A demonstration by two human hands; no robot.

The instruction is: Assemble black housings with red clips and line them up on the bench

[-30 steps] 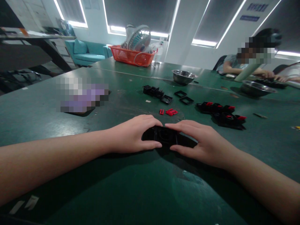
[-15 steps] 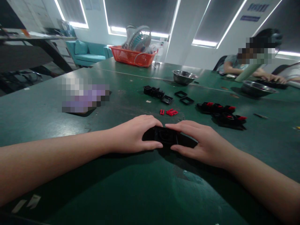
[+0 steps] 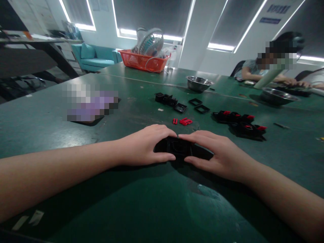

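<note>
Between my two hands is a black plastic part [image 3: 179, 147] with a squarish middle and flat ends, low over the green table. My left hand [image 3: 149, 145] pinches its left side, thumb along the near edge and fingers over the far edge. From the right, my right hand [image 3: 220, 153] grips it the same way. Beyond the hands lie several small red plastic clips [image 3: 186, 121]. Farther back are black square frames [image 3: 201, 108] and a cluster of black plastic pieces [image 3: 165, 99]. Black assemblies with red clips [image 3: 246, 129] lie to the right.
Metal bowls [image 3: 199, 84] stand farther back on the green table [image 3: 141, 206]. An orange basket [image 3: 144, 62] holding a fan is at the far edge. A blurred purple item [image 3: 92, 106] lies at left. Another person [image 3: 273, 64] sits at the far right, with hands on dark parts.
My hands and the black part stay almost still. The other person's hands at the far right have shifted slightly.
</note>
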